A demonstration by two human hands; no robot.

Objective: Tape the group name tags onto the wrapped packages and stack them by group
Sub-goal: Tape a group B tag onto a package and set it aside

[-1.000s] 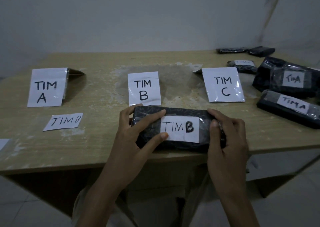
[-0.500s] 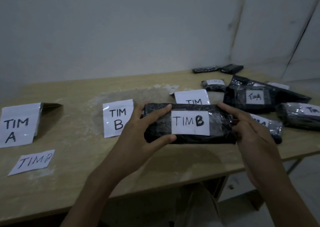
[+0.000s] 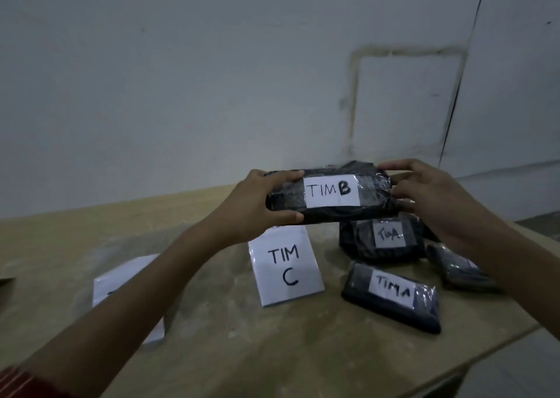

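Above table [image 3: 212,337], mid-air: black wrapped package [image 3: 285,199] held level, TIM B tag [image 3: 331,190] taped on face. Left hand [image 3: 257,203] curled round left end, thumb under, fingers over top. Right hand [image 3: 424,197] pinches right end. Tagging looks done; stacking step in hand. TIM C card [image 3: 286,265] at 6 o'clock below package, farther TIM A package [image 3: 357,240] at 5, nearer TIM A package [image 3: 391,294] beyond it. Next move likely needs carry clear of A pile to B spot, then flat set-down, tag up.

Worn wooden table [image 3: 230,346] in front of me has a white TIM C sheet [image 3: 286,265] flat mid-table, a second white sheet [image 3: 119,287] left of it with lettering hidden, and to my right a near TIM A package [image 3: 391,297], a far TIM A package [image 3: 380,238] and a third package [image 3: 460,268], black wrap, tag unreadable.
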